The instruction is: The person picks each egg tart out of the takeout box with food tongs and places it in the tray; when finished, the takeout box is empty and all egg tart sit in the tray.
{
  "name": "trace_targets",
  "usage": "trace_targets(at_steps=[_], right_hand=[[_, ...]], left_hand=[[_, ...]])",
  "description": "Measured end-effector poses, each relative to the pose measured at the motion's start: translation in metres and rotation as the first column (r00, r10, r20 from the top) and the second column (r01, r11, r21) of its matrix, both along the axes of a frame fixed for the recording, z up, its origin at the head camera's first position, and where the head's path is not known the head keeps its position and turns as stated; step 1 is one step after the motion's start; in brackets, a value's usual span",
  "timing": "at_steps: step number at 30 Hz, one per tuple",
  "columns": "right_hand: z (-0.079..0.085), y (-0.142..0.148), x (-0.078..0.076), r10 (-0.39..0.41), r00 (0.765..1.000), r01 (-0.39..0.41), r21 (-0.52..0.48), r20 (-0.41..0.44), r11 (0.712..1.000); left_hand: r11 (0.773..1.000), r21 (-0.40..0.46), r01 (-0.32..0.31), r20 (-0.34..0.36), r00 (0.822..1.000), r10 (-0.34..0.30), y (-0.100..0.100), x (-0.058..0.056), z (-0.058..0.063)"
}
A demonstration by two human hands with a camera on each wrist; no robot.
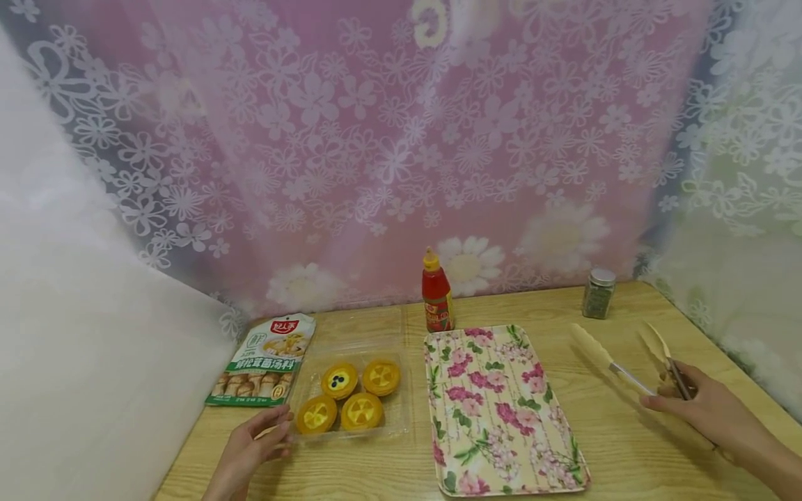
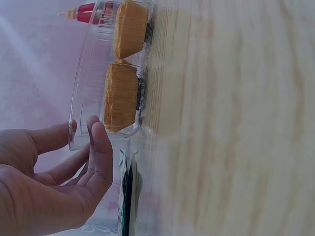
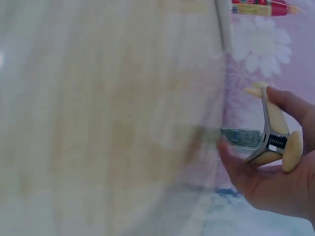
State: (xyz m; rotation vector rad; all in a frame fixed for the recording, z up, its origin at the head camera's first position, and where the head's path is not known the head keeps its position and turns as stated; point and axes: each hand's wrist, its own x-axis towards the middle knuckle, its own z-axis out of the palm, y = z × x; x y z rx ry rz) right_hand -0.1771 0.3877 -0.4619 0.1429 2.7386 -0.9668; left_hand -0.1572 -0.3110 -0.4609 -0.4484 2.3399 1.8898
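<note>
Left hand (image 1: 250, 445): your thumb and fingers pinch the clear container (image 1: 308, 379) at its near left corner.
Right hand (image 1: 714, 410): you grip the tongs (image 1: 631, 378), their arms spread apart.
Hands: well apart, on either side of the floral tray (image 1: 501, 410).
Tarts (image 1: 362, 412): four, sitting in your container.
Sauce bottle (image 1: 436, 300): upright, just behind the tray.

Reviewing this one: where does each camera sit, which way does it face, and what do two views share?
Head: worn on the head, facing forward and down at the table; left hand and right hand show.
Left wrist: worn there, picture sideways, facing across the table at the clear container of tarts; left hand shows.
Right wrist: worn there, also sideways, facing the tongs and flowered backdrop; right hand shows.
Shared: both wrist views catch the red bottle.
</note>
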Motion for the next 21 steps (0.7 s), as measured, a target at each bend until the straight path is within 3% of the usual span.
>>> trace_targets(at_steps=[8, 21], right_hand=[[0.023, -0.011, 0.008, 0.024, 0.999, -0.015, -0.295, 0.025, 0.955], [0.036, -0.033, 0.013, 0.106, 0.993, -0.087, -0.326, 0.043, 0.941]], left_hand=[[1.0, -0.002, -0.004, -0.003, 1.0, 0.004, 0.0, 0.0, 0.0], [1.0, -0.002, 0.0, 0.0, 1.0, 0.0, 0.0, 0.001, 0.0]])
